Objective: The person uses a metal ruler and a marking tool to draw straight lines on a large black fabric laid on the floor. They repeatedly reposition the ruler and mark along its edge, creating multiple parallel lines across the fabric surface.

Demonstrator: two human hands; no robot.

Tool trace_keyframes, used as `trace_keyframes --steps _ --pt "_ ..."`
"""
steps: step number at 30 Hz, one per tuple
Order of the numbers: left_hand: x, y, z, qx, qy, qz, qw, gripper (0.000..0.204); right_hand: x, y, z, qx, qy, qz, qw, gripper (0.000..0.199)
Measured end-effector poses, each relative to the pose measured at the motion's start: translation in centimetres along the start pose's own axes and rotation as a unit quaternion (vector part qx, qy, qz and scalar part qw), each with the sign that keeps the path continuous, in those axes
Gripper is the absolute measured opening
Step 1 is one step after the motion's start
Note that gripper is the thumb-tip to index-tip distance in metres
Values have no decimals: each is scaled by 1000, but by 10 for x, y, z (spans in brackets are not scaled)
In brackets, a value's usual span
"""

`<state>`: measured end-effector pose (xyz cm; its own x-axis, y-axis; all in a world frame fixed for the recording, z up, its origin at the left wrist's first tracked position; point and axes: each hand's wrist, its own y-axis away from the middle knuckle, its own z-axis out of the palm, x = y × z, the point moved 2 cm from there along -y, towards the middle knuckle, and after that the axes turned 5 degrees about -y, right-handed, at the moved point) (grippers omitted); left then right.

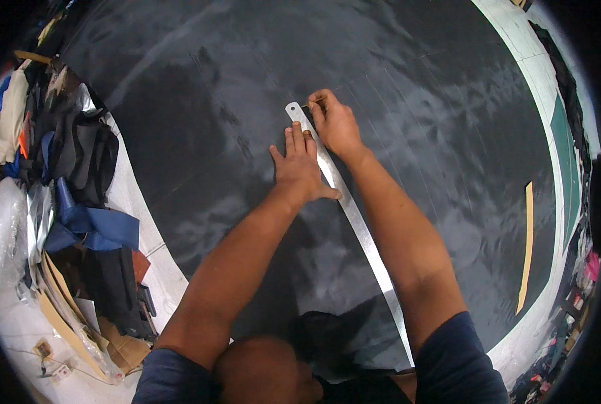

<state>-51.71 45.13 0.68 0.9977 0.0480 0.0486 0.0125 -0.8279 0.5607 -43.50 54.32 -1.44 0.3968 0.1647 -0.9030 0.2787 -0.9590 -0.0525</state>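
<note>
One steel ruler lies on one broad black sheet, running from the middle of the bench to its near edge, its holed end pointing away from the person. Two bare hands work at that far end. The left hand presses down on the ruler, its fingers spread and clasping nothing, the thumb laid across the metal; one ring circles a finger. The right hand, just beside the ruler's right side, has its fingers pinched around what looks like a slim gold-coloured pen, its tip close to the ruler's holed end.

At least three thin pale lines cross the sheet beyond the right forearm. One narrow yellow strip lies near the bench's right edge, well apart from both hands. One green panel stands out along that edge.

The sheet is glossy in patches and covers most of the bench, leaving a white border on the left and right. Past the left edge is a heap of dark cloth with one looped blue band, bunched clear plastic and upright brown cardboard. Two dark blue sleeves reach in from the near edge.
</note>
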Motion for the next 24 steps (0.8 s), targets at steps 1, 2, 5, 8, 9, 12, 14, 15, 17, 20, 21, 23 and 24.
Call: trace_keyframes --steps 1,2,5,8,9,12,14,15,17,20,21,23,24 --pt "0 0 0 -2 0 1 1000 147 2 -1 1 -3 2 0 1000 17" --pt "1 -1 0 -4 -6 0 1000 146 4 -1 2 -5 4 0 1000 16" --pt "5 -2 -1 -6 -24 -1 1000 145 8 -3 2 -19 58 -29 998 15" --pt "8 -2 4 -1 -27 0 1000 145 6 5 -4 -54 123 -90 987 15" --pt "7 -3 6 6 -21 3 1000 145 7 14 -8 -72 141 -82 984 16" --pt "-1 -2 8 13 -19 -5 1000 146 8 61 -27 -125 174 -79 973 19" --pt "1 -2 6 12 -12 -7 1000 149 10 109 -54 -154 174 -71 970 18" --pt "3 -2 6 9 -6 -5 1000 151 11 132 -66 -166 171 -51 970 17" --pt "2 -3 5 14 -1 -6 1000 153 12 171 -85 -151 159 -55 974 16" --pt "2 -1 7 25 0 -5 1000 152 14 175 -87 -142 147 -61 977 17" --pt "2 0 8 24 -2 -8 1000 150 14 165 -82 -140 144 -63 978 17" --pt "2 0 7 24 -2 -7 1000 148 15 127 -60 -141 155 -73 975 16" --pt "1 -2 7 25 -1 -2 1000 148 15 105 -50 -111 134 -110 979 15"
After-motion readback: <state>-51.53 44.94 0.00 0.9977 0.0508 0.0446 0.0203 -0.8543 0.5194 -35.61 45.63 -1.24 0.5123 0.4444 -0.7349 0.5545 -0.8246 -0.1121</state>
